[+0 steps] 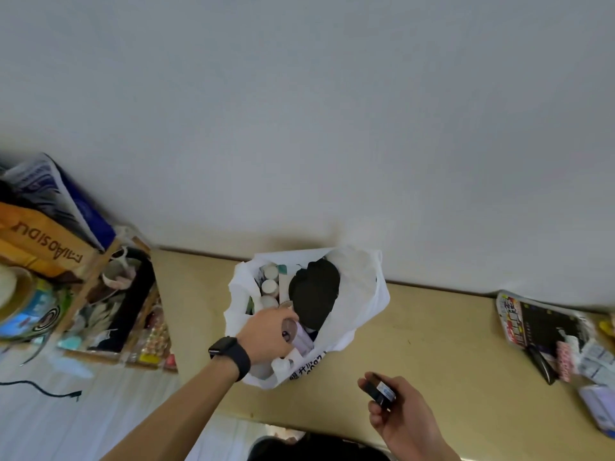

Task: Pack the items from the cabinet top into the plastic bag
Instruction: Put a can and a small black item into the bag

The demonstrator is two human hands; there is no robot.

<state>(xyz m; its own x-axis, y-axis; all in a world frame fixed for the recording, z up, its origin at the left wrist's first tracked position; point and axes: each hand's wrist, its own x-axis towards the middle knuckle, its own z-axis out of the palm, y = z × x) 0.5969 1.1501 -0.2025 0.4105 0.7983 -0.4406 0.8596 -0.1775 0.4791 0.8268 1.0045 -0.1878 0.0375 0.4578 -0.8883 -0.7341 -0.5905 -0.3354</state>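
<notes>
Partly hidden can (293,329), small box (379,392) blurred

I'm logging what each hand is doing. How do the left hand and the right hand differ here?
The left hand is down in the mouth of the plastic bag; the right hand is outside it, over the cabinet top. The left hand grips a pale round can; the right hand holds a small black box. The left wrist wears a black watch; none shows on the right. Both hold an item.
</notes>
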